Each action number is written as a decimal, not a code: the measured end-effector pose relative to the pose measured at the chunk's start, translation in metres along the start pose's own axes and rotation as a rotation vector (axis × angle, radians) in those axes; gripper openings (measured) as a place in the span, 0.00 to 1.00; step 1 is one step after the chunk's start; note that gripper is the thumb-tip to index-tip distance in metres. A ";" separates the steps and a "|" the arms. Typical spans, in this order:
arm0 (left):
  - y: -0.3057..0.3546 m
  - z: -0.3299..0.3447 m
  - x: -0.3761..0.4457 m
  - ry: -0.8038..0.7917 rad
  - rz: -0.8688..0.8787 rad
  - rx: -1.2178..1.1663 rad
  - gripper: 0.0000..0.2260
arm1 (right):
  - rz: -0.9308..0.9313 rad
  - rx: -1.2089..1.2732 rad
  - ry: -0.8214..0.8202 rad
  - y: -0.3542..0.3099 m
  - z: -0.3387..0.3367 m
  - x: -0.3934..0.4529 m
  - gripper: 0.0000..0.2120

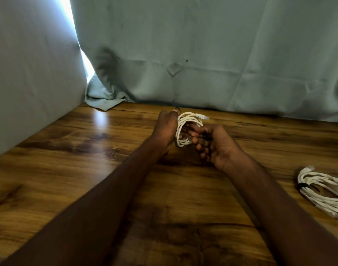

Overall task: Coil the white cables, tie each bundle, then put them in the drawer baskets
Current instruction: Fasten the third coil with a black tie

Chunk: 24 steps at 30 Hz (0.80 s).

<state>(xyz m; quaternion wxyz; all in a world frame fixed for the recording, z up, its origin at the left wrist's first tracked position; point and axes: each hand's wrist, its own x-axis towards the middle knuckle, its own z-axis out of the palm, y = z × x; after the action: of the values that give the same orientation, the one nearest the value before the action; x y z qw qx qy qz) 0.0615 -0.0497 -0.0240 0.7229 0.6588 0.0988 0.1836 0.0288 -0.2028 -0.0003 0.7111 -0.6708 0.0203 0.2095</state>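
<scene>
Left hand (165, 127) is wrapped around one side of a small white coil (187, 129), held up just above the tabletop (68, 169). Right hand (212, 144) has its fingers curled into the loop from the other side, so both are gripping it. A plug sticks out the top. Second coil (323, 192), already tied with a black band, lies at the right edge.

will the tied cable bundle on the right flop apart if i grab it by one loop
Probably not: a dark tie cinches the tied cable bundle, so it should lift together. Loops away from the tie look loose and may sag. Likely light.
</scene>
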 end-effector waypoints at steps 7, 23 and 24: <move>0.001 -0.006 0.005 0.137 0.001 0.031 0.12 | -0.374 -0.331 0.084 0.005 0.005 -0.004 0.14; 0.006 -0.017 0.004 0.302 0.232 0.199 0.04 | -0.748 -0.321 0.342 0.008 0.011 -0.001 0.15; 0.004 -0.017 0.005 0.273 0.233 0.200 0.05 | -0.818 -0.325 0.349 0.007 0.011 -0.001 0.14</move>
<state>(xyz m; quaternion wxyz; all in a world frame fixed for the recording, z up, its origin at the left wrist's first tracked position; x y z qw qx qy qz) 0.0589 -0.0316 -0.0213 0.6077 0.7032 0.1367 0.3429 0.0229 -0.1922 -0.0055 0.6071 -0.7515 -0.1594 -0.2033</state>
